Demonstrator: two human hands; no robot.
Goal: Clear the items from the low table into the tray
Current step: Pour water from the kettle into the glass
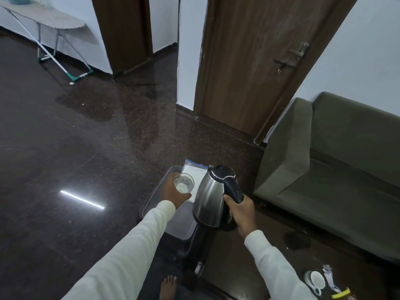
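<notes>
Brushed steel kettle [210, 200] with glossy black plastic handle, clear glass tumbler [184, 183], translucent plastic tray [155, 195]

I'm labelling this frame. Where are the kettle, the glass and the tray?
kettle [208, 202]: head view, steel body.
glass [185, 183]: head view, bowl.
tray [151, 201]: head view, left rim.

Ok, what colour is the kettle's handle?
Black, on a brushed steel kettle; the handle shows in the head view.
</notes>
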